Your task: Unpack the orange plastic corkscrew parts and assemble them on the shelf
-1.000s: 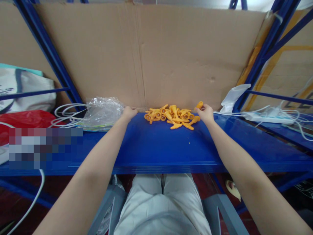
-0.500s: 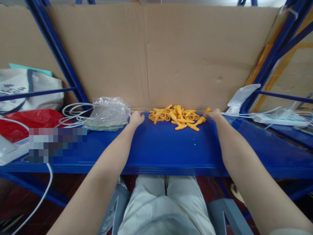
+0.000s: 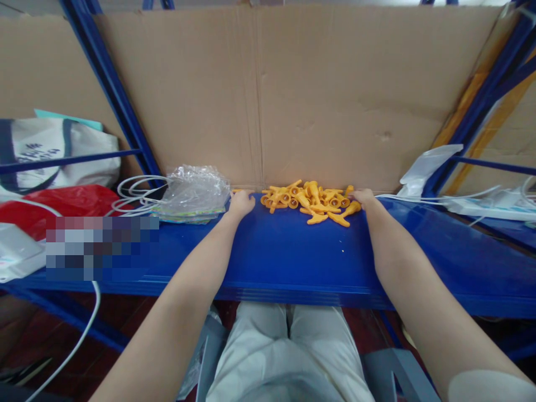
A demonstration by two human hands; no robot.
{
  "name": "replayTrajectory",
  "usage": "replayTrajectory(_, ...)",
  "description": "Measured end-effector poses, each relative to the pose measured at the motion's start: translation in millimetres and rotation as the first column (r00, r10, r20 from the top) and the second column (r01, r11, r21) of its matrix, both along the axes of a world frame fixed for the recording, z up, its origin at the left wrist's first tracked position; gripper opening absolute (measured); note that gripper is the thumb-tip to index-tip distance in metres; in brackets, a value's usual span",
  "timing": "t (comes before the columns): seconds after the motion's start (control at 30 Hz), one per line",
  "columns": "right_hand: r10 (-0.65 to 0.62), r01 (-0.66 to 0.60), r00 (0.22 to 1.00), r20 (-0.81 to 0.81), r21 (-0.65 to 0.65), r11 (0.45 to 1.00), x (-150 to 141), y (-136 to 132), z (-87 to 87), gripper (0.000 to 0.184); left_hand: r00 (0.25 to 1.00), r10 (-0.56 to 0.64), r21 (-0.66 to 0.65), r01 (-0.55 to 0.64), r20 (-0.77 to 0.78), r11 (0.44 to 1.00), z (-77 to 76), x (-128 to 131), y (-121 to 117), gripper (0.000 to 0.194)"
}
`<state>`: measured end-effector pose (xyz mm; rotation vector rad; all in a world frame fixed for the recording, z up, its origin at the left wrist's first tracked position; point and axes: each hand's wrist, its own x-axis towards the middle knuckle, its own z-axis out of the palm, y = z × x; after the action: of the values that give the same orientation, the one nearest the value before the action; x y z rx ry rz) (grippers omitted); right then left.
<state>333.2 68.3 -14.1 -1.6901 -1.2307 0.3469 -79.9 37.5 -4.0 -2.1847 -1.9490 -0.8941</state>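
Observation:
A heap of orange plastic pieces (image 3: 314,201), branched and with round cup-like ends, lies on the blue shelf top (image 3: 288,257) against the cardboard. My left hand (image 3: 243,202) is left of the heap, its fingers closed; a bit of orange shows just behind them, most of it hidden. At the heap's right edge, my right hand (image 3: 363,197) has its fingers curled on one orange piece (image 3: 349,191), which touches the others. The fingertips of both hands are small and partly hidden.
Clear plastic bags (image 3: 195,192) lie left of my left hand, beside coiled white cable (image 3: 134,195). Further left are a red bag (image 3: 62,204) and a canvas bag (image 3: 84,151). A white power strip (image 3: 494,205) lies at the right. Cardboard (image 3: 318,100) stands behind.
My right hand has moved left with the orange piece, bringing it against the heap. My left hand stays in place beside the heap. The whole view has swung slightly left.

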Motion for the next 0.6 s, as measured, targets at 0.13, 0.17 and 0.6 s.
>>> replayTrajectory(0.13, -0.010, -0.004, 0.977, -0.213, -0.063, 0.998, -8.0, -6.6, 3.1, 0.053, 0.999, -0.002, -0.002, 0.002, -0.037, 1.000, -0.6, -0.7, 1.0, 0.044)
replayTrajectory(0.17, -0.006, -0.011, 0.968, -0.249, -0.069, 0.998, -9.2, -8.4, 4.1, 0.055, 0.999, -0.001, -0.002, 0.001, -0.045, 1.000, -0.8, -0.9, 1.1, 0.044)
replayTrajectory(0.6, 0.030, -0.065, 0.984, -0.173, -0.196, 0.978, -1.0, -32.8, 29.3, 0.007, 1.000, -0.008, -0.001, 0.008, -0.008, 1.000, -0.3, 0.3, -2.1, 0.044)
